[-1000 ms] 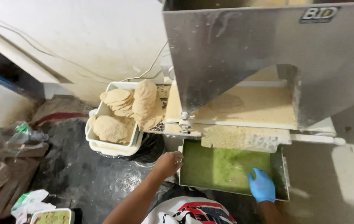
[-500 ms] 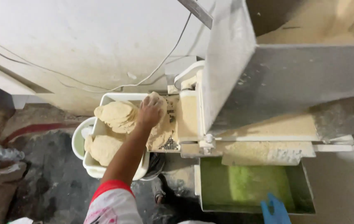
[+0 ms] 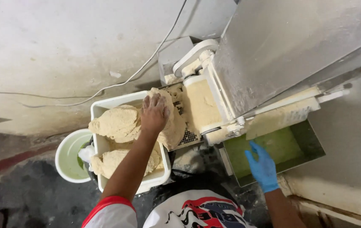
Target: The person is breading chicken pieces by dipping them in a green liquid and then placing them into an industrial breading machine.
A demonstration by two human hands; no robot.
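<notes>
Bare left hand (image 3: pixel 154 113), blue-gloved right hand (image 3: pixel 261 166), red-trimmed white sleeve (image 3: pixel 108 211).

Left hand (image 3: pixel 154 113) bare, palm pressed on dough lump (image 3: pixel 170 122) above white tub (image 3: pixel 104 107). Right hand (image 3: pixel 261 166), blue-gloved, fingers spread over green tray (image 3: pixel 303 143).

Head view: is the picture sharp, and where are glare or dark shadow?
Head view: mostly sharp; the bare left hand on the beige dough mass is clear. The grey metal machine panel is bright but not blown out. Deep shadow lies under the white plastic tub. Straight edges bend, a wide-lens effect.
</notes>
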